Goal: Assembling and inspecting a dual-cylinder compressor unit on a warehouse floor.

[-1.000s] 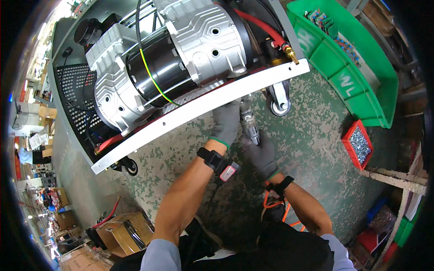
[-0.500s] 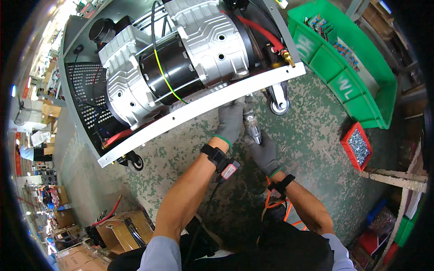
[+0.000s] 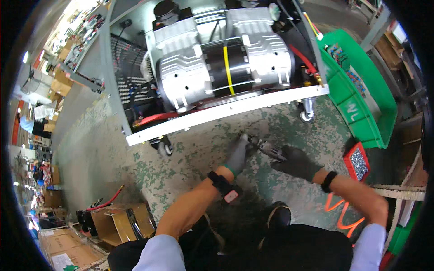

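My right hand (image 3: 296,163), in a dark grey glove, is closed around the rear of a silver air ratchet wrench (image 3: 270,150). The tool points left, its head by the fingers of my left hand (image 3: 237,153). That gloved hand is closed at the fingertips; what it pinches, if anything, is too blurred to make out. Both hands are over the floor, on my side of the white frame rail (image 3: 230,108) of a wheeled machine. Inside the frame sits a silver-and-black compressor motor (image 3: 228,65) with a yellow wire across it.
Casters (image 3: 307,112) stand under the rail. At right are a green bin (image 3: 357,110) with small coloured parts and a red tray (image 3: 360,163) of metal fasteners. An orange coiled hose (image 3: 346,214) hangs by my right forearm. An opened cardboard box (image 3: 120,221) lies at lower left.
Both hands and the air ratchet wrench have come out from under the rail toward me. My right hand has swung outward, and the machine sits farther right in the view.
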`<state>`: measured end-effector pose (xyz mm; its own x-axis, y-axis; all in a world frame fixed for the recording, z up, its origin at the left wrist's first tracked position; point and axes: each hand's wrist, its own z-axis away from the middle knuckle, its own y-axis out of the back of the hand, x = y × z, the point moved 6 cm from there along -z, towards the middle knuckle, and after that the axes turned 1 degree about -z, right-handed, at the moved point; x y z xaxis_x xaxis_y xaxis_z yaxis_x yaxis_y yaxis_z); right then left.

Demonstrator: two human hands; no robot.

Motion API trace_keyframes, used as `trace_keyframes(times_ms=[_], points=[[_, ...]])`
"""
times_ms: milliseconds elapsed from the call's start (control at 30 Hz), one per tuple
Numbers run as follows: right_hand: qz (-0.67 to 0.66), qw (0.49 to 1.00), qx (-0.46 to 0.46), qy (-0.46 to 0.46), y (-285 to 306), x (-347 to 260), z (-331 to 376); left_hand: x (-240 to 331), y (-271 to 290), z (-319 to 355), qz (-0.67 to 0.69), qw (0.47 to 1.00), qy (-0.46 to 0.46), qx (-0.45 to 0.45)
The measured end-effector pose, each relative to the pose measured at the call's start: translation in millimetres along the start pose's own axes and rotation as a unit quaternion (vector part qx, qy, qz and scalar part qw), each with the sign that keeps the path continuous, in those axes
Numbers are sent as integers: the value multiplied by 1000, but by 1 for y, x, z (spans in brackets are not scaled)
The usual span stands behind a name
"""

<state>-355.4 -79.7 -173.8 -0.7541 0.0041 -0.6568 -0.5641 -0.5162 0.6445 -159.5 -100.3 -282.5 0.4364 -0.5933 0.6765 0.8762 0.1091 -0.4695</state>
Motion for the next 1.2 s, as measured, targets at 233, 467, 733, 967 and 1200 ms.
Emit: trace_keyframes(times_ms=[233,467,733,967,1200], points=[[19,973,-216,-78,-1,-98,-23,50,56,28,-174,954,-238,48],[-262,960,-52,-88,-108,-114,-17,116,43,59,-53,982,-151,98],[-385,921,57,-25,-151,-124,-39,134,78,58,-107,967,-204,107],[-452,885,112,-8,-198,-104,-65,145,69,53,-156,963,-183,123],[-446,880,157,-52,-206,-121,-72,149,78,50,-150,969,-176,87]])
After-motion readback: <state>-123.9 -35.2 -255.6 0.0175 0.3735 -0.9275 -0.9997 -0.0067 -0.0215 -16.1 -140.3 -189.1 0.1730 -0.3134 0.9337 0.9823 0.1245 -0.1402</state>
